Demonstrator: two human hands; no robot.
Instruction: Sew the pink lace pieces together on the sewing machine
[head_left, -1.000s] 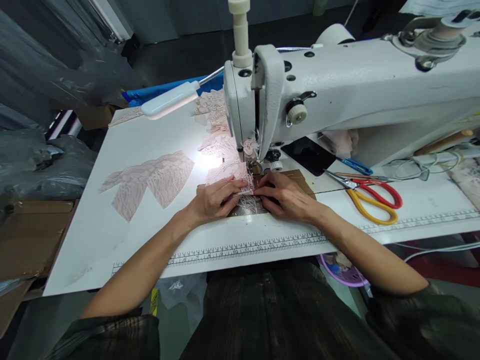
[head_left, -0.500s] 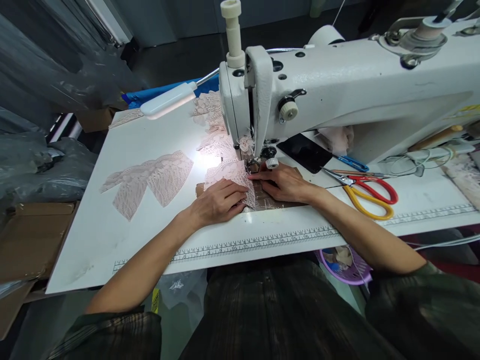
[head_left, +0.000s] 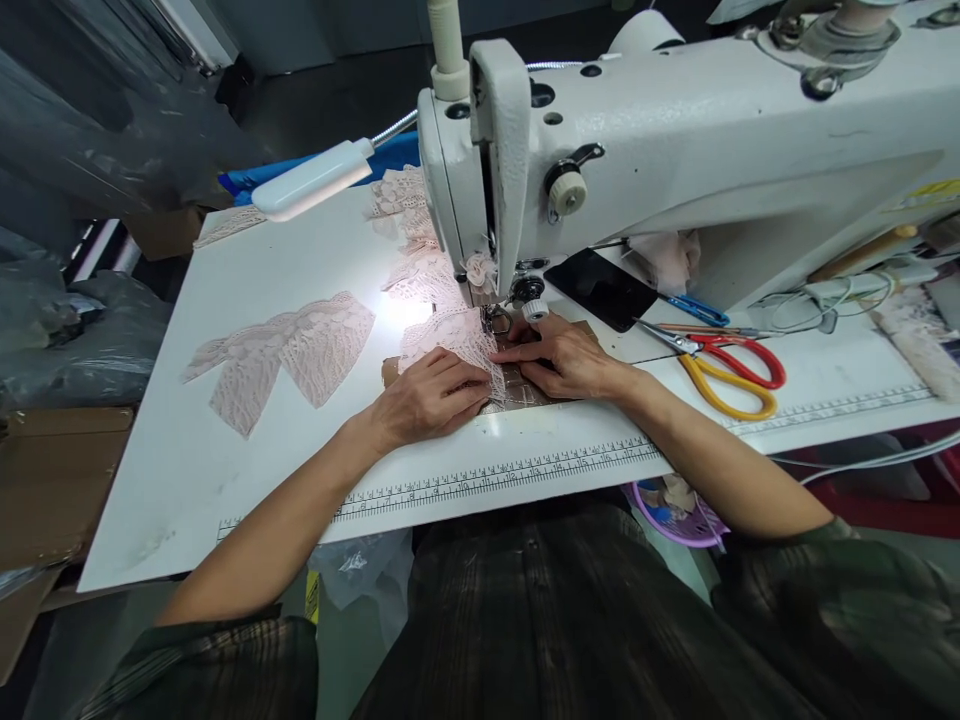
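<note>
Pink lace (head_left: 455,335) lies under the needle area of a white sewing machine (head_left: 645,150). My left hand (head_left: 437,395) rests on the lace's near side, palm down, its fingers bent and close together over the edge. On the other side, my right hand (head_left: 566,358) touches the lace's right edge with its outstretched index finger; the thumb and other fingers are spread apart on the brown plate (head_left: 529,390). Another pink lace piece (head_left: 300,345) lies flat on the table to the left.
Red and yellow scissors (head_left: 724,370), a black phone (head_left: 601,288) and a blue tool (head_left: 697,310) lie right of my hands. A lit lamp (head_left: 315,180) hangs over the white table (head_left: 172,450). Below the edge is a purple basket (head_left: 686,520).
The camera view has shifted slightly. The lace under the needle area lies a little differently beside my fingers; both hands keep nearly the same places on it.
</note>
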